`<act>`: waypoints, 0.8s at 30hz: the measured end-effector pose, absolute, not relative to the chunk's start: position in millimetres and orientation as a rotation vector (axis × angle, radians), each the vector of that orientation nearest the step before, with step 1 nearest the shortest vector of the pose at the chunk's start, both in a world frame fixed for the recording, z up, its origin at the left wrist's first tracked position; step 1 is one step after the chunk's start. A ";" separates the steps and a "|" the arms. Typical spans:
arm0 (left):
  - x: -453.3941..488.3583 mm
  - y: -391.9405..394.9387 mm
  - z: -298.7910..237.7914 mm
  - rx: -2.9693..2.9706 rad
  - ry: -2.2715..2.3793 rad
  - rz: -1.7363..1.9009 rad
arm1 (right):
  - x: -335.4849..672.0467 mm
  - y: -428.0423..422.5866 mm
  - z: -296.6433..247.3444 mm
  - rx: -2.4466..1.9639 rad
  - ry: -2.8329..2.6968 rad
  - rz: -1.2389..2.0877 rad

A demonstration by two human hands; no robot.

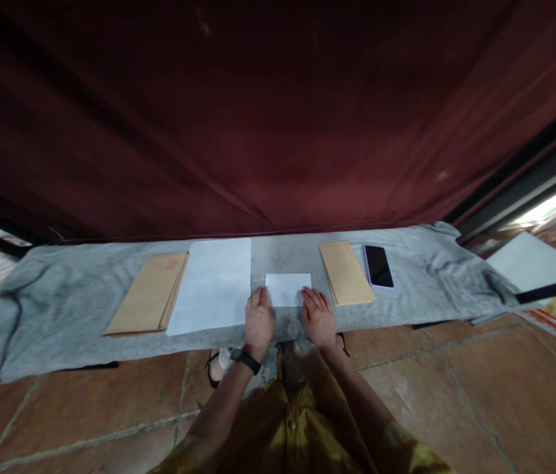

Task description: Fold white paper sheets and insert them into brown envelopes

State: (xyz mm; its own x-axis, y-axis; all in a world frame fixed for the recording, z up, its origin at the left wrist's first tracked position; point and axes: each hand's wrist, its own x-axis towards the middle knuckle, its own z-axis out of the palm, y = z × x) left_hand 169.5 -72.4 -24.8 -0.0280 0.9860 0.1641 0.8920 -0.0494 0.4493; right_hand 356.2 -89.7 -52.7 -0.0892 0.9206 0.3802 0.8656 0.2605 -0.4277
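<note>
- the left hand [259,322] lies palm down, fingers stretched out and close together, with its fingertips at the near left corner of the small white paper [287,289]; it grips nothing that shows.
- the right hand [320,318] is also palm down, fingers loosely spread and a little bent, fingertips resting on the paper's right edge; it has not closed around anything.
- the small white paper lies flat between the two hands and slightly beyond them, on the grey cloth [430,283] that runs under everything here.
- just left of the left hand is the large white paper [211,283], and past it the left brown envelopes [147,293], in a layered pile.
- just right of the right hand, slightly farther out, are the right brown envelopes [347,273], set at a slant.
- beyond those, farther right of that hand, lies the phone [379,266], its dark screen up.
- a dark watch [247,360] sits on the wrist behind the left hand.
</note>
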 end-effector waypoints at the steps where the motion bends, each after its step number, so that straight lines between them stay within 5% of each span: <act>1: 169.4 -71.8 -22.2 2.004 2.024 0.670 | 356.2 -89.9 -52.8 -1.611 -1.957 0.124; 24: 163.5 -47.7 5.1 1.575 2.036 0.440 | 357.9 -89.9 -52.4 -1.609 -1.992 0.081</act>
